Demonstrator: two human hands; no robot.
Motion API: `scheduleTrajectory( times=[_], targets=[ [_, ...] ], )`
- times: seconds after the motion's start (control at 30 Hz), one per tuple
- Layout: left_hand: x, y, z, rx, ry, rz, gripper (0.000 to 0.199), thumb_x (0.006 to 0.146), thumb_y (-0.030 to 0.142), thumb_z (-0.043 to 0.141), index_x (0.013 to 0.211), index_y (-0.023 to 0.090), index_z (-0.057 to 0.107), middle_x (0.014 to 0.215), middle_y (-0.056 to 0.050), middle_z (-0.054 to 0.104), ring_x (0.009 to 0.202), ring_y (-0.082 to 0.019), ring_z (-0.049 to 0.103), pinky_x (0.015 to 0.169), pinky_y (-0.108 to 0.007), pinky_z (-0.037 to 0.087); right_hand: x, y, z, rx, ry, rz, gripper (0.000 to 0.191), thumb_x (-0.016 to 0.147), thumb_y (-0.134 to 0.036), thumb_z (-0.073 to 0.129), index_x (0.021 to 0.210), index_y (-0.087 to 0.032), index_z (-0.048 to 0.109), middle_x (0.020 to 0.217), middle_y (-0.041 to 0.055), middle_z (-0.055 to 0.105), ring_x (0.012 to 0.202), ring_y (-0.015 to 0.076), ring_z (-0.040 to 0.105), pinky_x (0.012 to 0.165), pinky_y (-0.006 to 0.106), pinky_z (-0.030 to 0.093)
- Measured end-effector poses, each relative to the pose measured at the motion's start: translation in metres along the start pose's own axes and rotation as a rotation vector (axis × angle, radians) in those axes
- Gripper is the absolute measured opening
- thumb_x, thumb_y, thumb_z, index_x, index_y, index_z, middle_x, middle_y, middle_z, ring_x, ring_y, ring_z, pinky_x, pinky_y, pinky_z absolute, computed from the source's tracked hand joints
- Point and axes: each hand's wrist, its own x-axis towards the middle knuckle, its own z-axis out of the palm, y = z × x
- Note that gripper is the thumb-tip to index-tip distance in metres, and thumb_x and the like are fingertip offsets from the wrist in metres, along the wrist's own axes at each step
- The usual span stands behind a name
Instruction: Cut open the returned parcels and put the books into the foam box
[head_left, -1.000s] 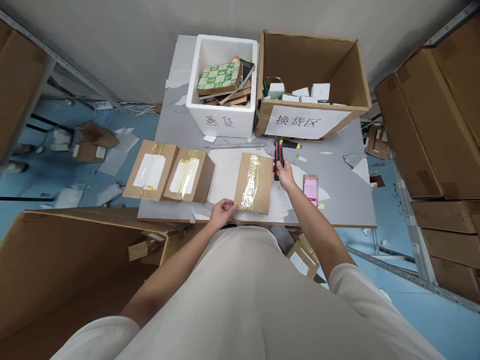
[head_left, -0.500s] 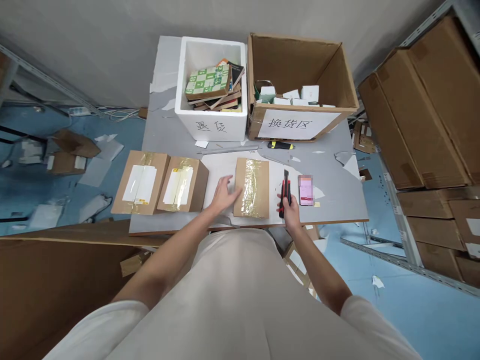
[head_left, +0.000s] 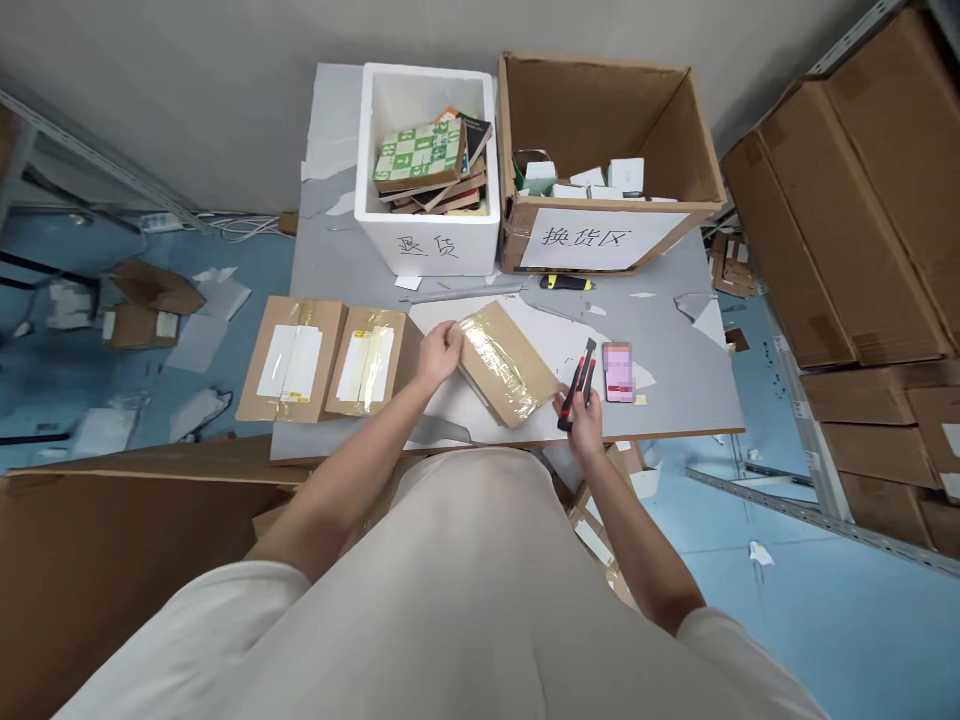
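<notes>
A taped cardboard box (head_left: pixel 508 362) lies turned at an angle on the table in front of me. My left hand (head_left: pixel 441 352) is closed on its upper left corner. My right hand (head_left: pixel 583 415) holds a red and black utility knife (head_left: pixel 577 390), and its fingertips are by the box's right corner. To the right of the knife lies a phone (head_left: pixel 619 372) with a pink screen. Two more taped boxes, one at the far left (head_left: pixel 292 360) and one beside it (head_left: pixel 367 362), stand with white labels on top.
At the back of the table (head_left: pixel 690 400) stand a white foam box (head_left: pixel 427 248) with books and a large open carton (head_left: pixel 607 240) with small white boxes. A yellow and black cutter (head_left: pixel 568 283) lies before them. Stacked cartons (head_left: pixel 855 230) stand at the right.
The box in front of me has rotated and its left side is now gripped by my left hand. My right hand, with the knife, has come up against its right corner.
</notes>
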Motion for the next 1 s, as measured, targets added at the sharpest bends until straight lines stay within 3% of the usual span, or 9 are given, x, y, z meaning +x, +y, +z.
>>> scheduleTrajectory(
  times=[0.13, 0.23, 0.33, 0.43, 0.53, 0.7, 1.0],
  targets=[
    [-0.070, -0.022, -0.012, -0.002, 0.084, -0.074, 0.047, 0.080, 0.041, 0.058, 0.118, 0.014, 0.056, 0.113, -0.014, 0.062, 0.102, -0.026, 0.060, 0.085, -0.038, 0.051, 0.056, -0.016, 0.018, -0.143, -0.110, -0.125, 0.036, 0.078, -0.049, 0.063, 0.103, -0.025, 0.052, 0.097, 0.0000, 0.067, 0.080, 0.0109, 0.065, 0.073, 0.027, 0.054],
    [-0.098, -0.025, -0.011, 0.071, 0.147, -0.077, 0.056, 0.074, 0.040, 0.063, 0.123, 0.015, 0.049, 0.113, -0.014, 0.059, 0.106, -0.027, 0.058, 0.091, -0.041, 0.049, 0.081, -0.022, 0.036, -0.189, -0.172, -0.141, 0.038, 0.078, -0.049, 0.062, 0.105, -0.025, 0.051, 0.095, 0.0005, 0.068, 0.078, 0.0110, 0.064, 0.071, 0.026, 0.053],
    [-0.092, -0.015, -0.010, 0.231, 0.139, 0.114, 0.067, 0.072, 0.028, 0.060, 0.135, 0.014, 0.040, 0.136, -0.018, 0.046, 0.131, -0.031, 0.042, 0.108, -0.045, 0.035, 0.085, -0.025, 0.036, -0.183, -0.218, -0.130, 0.042, 0.076, -0.051, 0.064, 0.106, -0.025, 0.050, 0.103, 0.0025, 0.067, 0.083, 0.0125, 0.066, 0.073, 0.028, 0.054],
    [-0.069, -0.001, -0.011, 0.419, -0.113, 0.330, 0.075, 0.068, 0.022, 0.055, 0.141, 0.016, 0.038, 0.152, -0.015, 0.030, 0.145, -0.034, 0.016, 0.116, -0.050, 0.017, 0.073, -0.028, 0.010, -0.235, -0.201, -0.118, 0.044, 0.076, -0.052, 0.065, 0.108, -0.025, 0.051, 0.109, 0.0035, 0.066, 0.080, 0.0124, 0.066, 0.070, 0.028, 0.056],
    [-0.054, 0.008, -0.009, 0.542, -0.308, 0.392, 0.081, 0.069, 0.033, 0.058, 0.145, 0.019, 0.033, 0.157, -0.013, 0.022, 0.145, -0.037, 0.010, 0.115, -0.057, 0.004, 0.053, -0.029, -0.026, -0.385, -0.230, -0.050, 0.050, 0.075, -0.054, 0.065, 0.112, -0.022, 0.053, 0.099, 0.0037, 0.068, 0.060, 0.0095, 0.061, 0.055, 0.026, 0.054],
    [-0.058, 0.009, -0.002, 0.621, -0.329, 0.385, 0.104, 0.064, 0.066, 0.065, 0.148, 0.017, 0.029, 0.157, -0.019, 0.019, 0.144, -0.041, 0.011, 0.112, -0.061, -0.005, 0.025, -0.027, -0.056, -0.489, -0.352, 0.077, 0.077, 0.076, -0.055, 0.064, 0.142, -0.026, 0.037, 0.093, 0.0038, 0.069, 0.047, 0.0086, 0.055, 0.038, 0.023, 0.047],
    [-0.060, 0.011, 0.002, 0.666, -0.313, 0.343, 0.110, 0.060, 0.074, 0.065, 0.148, 0.018, 0.030, 0.156, -0.018, 0.020, 0.144, -0.040, 0.013, 0.113, -0.059, -0.003, 0.025, -0.034, -0.059, -0.494, -0.404, 0.101, 0.077, 0.076, -0.051, 0.066, 0.144, -0.027, 0.040, 0.089, 0.0028, 0.069, 0.045, 0.0069, 0.052, 0.035, 0.020, 0.045]
  ],
)
